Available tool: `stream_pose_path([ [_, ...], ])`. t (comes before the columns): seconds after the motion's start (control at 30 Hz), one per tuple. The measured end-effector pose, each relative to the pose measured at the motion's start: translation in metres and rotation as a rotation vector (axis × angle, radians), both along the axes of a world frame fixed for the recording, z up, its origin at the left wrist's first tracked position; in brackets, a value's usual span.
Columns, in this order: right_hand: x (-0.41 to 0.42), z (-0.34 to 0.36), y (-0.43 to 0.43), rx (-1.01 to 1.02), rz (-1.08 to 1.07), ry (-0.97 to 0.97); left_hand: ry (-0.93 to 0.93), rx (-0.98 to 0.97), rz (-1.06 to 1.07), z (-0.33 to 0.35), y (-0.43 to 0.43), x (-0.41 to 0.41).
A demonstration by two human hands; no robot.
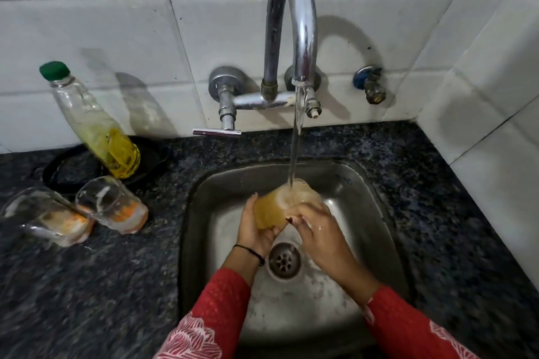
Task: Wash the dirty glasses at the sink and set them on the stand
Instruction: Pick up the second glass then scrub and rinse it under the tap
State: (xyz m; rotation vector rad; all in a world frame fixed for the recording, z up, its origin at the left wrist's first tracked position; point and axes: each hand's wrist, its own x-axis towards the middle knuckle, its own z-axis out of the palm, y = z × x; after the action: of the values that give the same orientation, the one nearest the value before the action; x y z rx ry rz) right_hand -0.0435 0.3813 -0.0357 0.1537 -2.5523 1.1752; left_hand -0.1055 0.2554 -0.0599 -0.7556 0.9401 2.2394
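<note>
Left hand (256, 227): fingers wrapped around glass (272, 210).
Right hand (318, 227): fingers grip glass rim.
Water stream (294, 148): enters glass above sink (364, 201).

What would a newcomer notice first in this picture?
The water stream falls from the tap into a glass that both hands, left and right, hold over the sink. On the counter at left stand two dirty glasses and a bottle.
</note>
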Motion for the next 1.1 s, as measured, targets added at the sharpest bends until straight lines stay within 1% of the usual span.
stream_pose_path([
  [0.1,0.003,-0.002,-0.010,-0.442,-0.236,-0.114,0.070,-0.032,0.025,0.006,0.001,-0.001],
  [0.2,-0.005,-0.011,-0.015,-0.981,-0.492,-0.316,0.136,-0.107,0.018,0.016,0.008,0.000],
  [0.23,-0.007,-0.014,-0.014,-1.185,-0.533,-0.333,0.158,-0.138,0.027,0.017,0.011,0.001],
  [0.3,-0.010,-0.016,-0.014,-1.616,-0.594,-0.322,0.257,-0.261,0.067,0.019,0.015,0.005],
  [0.33,-0.012,-0.016,-0.015,-1.751,-0.631,-0.324,0.335,-0.335,0.062,0.021,0.016,0.007],
  [0.37,-0.012,-0.017,-0.017,-1.826,-0.652,-0.336,0.406,-0.389,0.046,0.022,0.016,0.009],
  [0.43,-0.013,-0.018,-0.022,-1.874,-0.636,-0.393,0.551,-0.454,-0.016,0.024,0.012,0.012],
  [0.5,-0.014,-0.019,-0.023,-1.861,-0.590,-0.450,0.656,-0.464,-0.110,0.025,0.001,0.015],
  [0.53,-0.016,-0.018,-0.022,-1.843,-0.568,-0.465,0.683,-0.447,-0.165,0.025,-0.007,0.016],
  [0.57,-0.018,-0.017,-0.020,-1.821,-0.548,-0.474,0.680,-0.389,-0.212,0.025,-0.015,0.018],
  [0.63,-0.025,-0.012,-0.016,-1.782,-0.455,-0.474,0.563,-0.240,-0.289,0.023,-0.032,0.022],
  [0.7,-0.031,-0.004,-0.014,-1.696,-0.333,-0.512,0.459,-0.110,-0.387,0.020,-0.046,0.026],
  [0.77,-0.036,0.007,-0.014,-1.555,-0.217,-0.564,0.455,-0.020,-0.506,0.018,-0.056,0.029],
  [0.8,-0.037,0.013,-0.015,-1.479,-0.165,-0.574,0.470,-0.020,-0.558,0.017,-0.059,0.031],
  [0.83,-0.039,0.017,-0.014,-1.368,-0.119,-0.572,0.493,-0.070,-0.603,0.018,-0.058,0.032],
  [0.87,-0.040,0.022,-0.014,-1.225,-0.068,-0.566,0.524,-0.162,-0.626,0.019,-0.057,0.033],
  [0.93,-0.043,0.032,-0.017,-0.775,-0.032,-0.518,0.606,-0.383,-0.604,0.018,-0.051,0.036],
  [0.97,-0.046,0.034,-0.016,-0.530,-0.042,-0.460,0.645,-0.516,-0.598,0.018,-0.045,0.037],
  [1.0,-0.048,0.036,-0.017,-0.328,-0.041,-0.404,0.673,-0.667,-0.582,0.017,-0.040,0.038],
  [1.03,-0.049,0.040,-0.018,-0.197,-0.030,-0.361,0.684,-0.793,-0.545,0.017,-0.036,0.039],
  [1.07,-0.051,0.043,-0.017,-0.143,-0.013,-0.343,0.695,-0.833,-0.512,0.020,-0.033,0.041],
  [1.1,-0.052,0.047,-0.015,-0.172,0.014,-0.347,0.702,-0.789,-0.499,0.024,-0.030,0.041],
])
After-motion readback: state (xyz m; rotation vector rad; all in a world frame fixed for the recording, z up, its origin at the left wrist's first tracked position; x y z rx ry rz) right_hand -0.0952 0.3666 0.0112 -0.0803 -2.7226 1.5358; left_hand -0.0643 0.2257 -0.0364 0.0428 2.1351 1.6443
